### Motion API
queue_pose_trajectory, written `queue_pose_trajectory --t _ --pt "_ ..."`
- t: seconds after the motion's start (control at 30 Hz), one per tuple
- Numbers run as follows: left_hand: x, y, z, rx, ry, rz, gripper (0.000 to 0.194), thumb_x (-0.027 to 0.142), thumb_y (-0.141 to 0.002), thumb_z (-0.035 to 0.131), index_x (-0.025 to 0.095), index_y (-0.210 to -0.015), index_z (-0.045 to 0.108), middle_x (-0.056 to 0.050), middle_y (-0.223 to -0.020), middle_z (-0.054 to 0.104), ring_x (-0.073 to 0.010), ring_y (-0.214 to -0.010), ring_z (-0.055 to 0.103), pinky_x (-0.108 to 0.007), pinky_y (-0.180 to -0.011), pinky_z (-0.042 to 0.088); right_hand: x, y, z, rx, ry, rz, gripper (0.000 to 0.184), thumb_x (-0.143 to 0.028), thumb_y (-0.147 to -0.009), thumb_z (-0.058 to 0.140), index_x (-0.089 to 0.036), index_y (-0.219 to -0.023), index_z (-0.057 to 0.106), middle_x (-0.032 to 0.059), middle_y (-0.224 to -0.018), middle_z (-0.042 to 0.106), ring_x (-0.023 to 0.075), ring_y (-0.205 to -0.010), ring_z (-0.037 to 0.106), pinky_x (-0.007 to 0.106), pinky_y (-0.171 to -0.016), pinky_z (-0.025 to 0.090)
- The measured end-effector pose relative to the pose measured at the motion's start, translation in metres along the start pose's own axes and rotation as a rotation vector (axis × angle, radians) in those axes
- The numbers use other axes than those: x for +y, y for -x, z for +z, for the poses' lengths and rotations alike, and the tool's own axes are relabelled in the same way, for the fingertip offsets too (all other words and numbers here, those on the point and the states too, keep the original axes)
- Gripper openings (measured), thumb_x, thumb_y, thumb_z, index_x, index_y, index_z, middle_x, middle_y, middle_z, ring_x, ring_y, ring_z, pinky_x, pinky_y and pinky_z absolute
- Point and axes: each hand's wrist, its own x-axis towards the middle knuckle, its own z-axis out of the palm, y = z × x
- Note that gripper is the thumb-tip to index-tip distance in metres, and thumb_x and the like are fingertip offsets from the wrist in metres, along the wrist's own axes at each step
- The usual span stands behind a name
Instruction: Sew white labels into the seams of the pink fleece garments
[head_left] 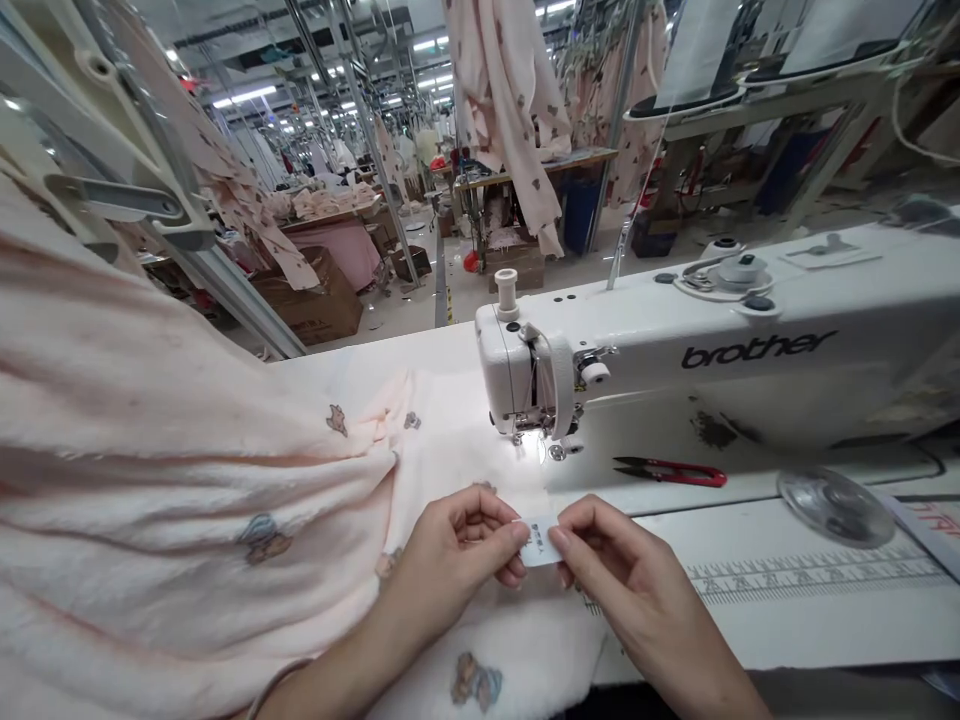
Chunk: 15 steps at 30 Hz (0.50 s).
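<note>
A small white label (538, 545) with dark printed characters is stretched between my two hands. My left hand (472, 545) pinches its left end between thumb and fingers, and my right hand (611, 555) pinches the right end. Below and to the left spreads pale pink plush fabric (315, 590) with small bear prints, its folds piled up high at the left. The lit needle area of a white Brother sewing machine (525, 370) stands just beyond my hands, above an edge of the fabric.
Red-handled thread snips (675, 472) lie on the machine bed, right of the needle. A clear round plastic disc (836, 508) rests near a printed ruler scale (795, 578). At the upper left, a hanger clamp (120, 195) hangs over the fabric. Cardboard boxes (315, 295) stand on the floor behind.
</note>
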Motion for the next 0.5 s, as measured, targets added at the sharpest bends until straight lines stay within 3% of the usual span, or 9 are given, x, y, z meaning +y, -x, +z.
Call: queue_pose_trajectory --t 0.1,0.2,0.33,0.43,0.5 --pt "0.003 0.0 0.001 0.01 -0.031 -0.022 0.027 0.035 -0.074 0.068 0.011 -0.075 0.056 -0.002 -0.059 0.06 -0.0092 -0.055 0.056 -0.019 -0.057 0.048 0.006 -0.001 -0.005 -0.018 0.022 -0.012 0.028 -0.044 -0.087 0.048 -0.02 -0.072 0.051 -0.002 -0.065 0.05 0.011 -0.061 0.049 0.022 -0.057 0.041" --pt "0.014 -0.006 0.0 0.081 -0.15 0.024 0.026 0.036 -0.074 0.066 0.012 -0.075 0.056 -0.001 -0.057 0.06 -0.0097 -0.053 0.055 -0.019 -0.054 0.046 0.021 0.001 -0.013 0.069 0.164 -0.071 0.023 -0.041 -0.088 0.047 -0.02 -0.079 0.054 -0.0008 -0.07 0.055 0.0116 -0.062 0.052 0.021 -0.056 0.042" --pt "0.013 -0.036 -0.01 0.215 -0.449 0.156 0.021 0.035 -0.078 0.06 0.014 -0.078 0.059 -0.001 -0.058 0.06 -0.0113 -0.054 0.055 -0.021 -0.055 0.044 0.051 0.005 -0.014 0.193 0.537 -0.403 0.014 -0.026 -0.091 0.044 -0.019 -0.095 0.056 0.0048 -0.085 0.057 0.0156 -0.076 0.055 0.025 -0.066 0.045" --pt "-0.004 -0.059 -0.02 0.24 -0.61 0.104 0.02 0.034 -0.079 0.056 0.015 -0.073 0.059 -0.001 -0.058 0.06 -0.0128 -0.053 0.055 -0.023 -0.055 0.043 0.071 0.005 -0.006 0.218 0.832 -0.665 0.022 -0.017 -0.09 0.042 -0.015 -0.106 0.056 0.0123 -0.099 0.056 0.0238 -0.093 0.053 0.034 -0.073 0.045" --pt "-0.012 -0.066 -0.023 0.238 -0.625 0.062 0.02 0.034 -0.079 0.055 0.015 -0.072 0.059 -0.002 -0.059 0.061 -0.0134 -0.054 0.056 -0.023 -0.055 0.043 0.076 0.003 -0.001 0.237 0.937 -0.726 0.023 -0.014 -0.089 0.041 -0.012 -0.107 0.056 0.0148 -0.102 0.055 0.0271 -0.098 0.051 0.037 -0.073 0.045"
